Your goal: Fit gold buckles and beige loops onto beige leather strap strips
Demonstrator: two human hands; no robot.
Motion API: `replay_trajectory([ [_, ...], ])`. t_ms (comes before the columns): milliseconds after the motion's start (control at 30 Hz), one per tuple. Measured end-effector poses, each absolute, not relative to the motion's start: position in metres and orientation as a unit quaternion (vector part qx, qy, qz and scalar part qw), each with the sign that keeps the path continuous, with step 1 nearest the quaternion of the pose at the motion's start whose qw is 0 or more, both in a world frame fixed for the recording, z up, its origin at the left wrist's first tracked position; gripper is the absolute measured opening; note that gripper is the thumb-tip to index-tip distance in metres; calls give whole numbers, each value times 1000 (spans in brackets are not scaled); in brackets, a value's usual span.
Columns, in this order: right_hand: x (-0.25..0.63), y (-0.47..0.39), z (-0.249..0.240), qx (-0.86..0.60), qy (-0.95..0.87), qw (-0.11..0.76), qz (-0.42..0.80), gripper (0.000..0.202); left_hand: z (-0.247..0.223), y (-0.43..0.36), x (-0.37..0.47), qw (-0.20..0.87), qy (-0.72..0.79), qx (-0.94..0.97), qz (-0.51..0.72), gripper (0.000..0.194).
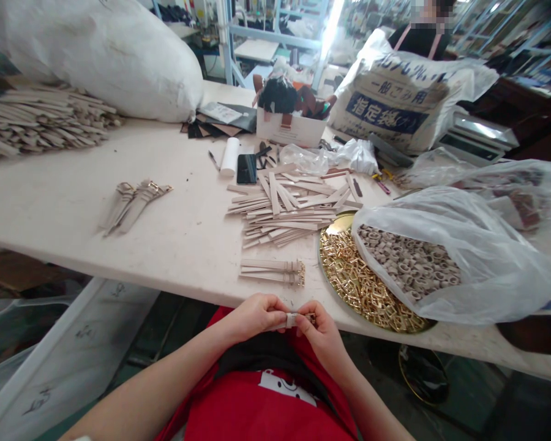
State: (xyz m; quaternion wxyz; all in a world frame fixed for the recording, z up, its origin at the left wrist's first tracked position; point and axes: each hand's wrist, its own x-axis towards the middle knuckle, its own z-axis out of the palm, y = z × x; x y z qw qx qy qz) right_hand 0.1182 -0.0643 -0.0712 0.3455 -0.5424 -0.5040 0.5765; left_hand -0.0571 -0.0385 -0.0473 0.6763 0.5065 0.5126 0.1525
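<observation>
Close to my lap, just off the table's front edge, my left hand (261, 316) pinches a pale beige strap (291, 319). My right hand (319, 329) grips the same strap near its gold buckle (310, 318), which the fingers partly cover. Beyond them lies a small row of straps with buckles (272, 271), their gold ends to the right. Behind that row spreads a loose pile of plain straps (284, 214). To the right, a round tray (344, 224) carries many gold buckles (362, 278). A clear bag of beige loops (406, 260) rests partly over it.
Two bundles of buckled straps (135, 202) lie at the left. Farther back are a strap heap (41, 119), a big white sack (119, 55), a phone (247, 169), a white roll (229, 157), a white box (284, 127) and a printed bag (395, 98). A person (422, 37) is beyond.
</observation>
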Motion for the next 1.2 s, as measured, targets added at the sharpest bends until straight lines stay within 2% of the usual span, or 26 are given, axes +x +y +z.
replay_trajectory([
  [233,112,-61,-67,-561,-432,399,583,21,-41,-38,-61,659,485,558,136,26],
  [533,107,-61,-66,-552,-442,394,587,22,-38,-39,-56,609,504,603,106,26],
  [733,105,-57,-60,-526,-469,363,610,25,-36,-33,-58,513,492,701,54,26],
  [900,100,-39,-64,-539,-483,398,564,25,-33,-19,-55,394,506,766,57,29],
  [1000,101,-22,-63,-551,-524,429,487,24,-25,-7,-58,329,518,787,63,32],
  [1067,102,-13,-60,-551,-551,441,446,24,-20,0,-61,301,525,794,61,31],
  [1200,101,-4,-59,-549,-575,419,438,23,-18,9,-64,278,515,809,57,30],
])
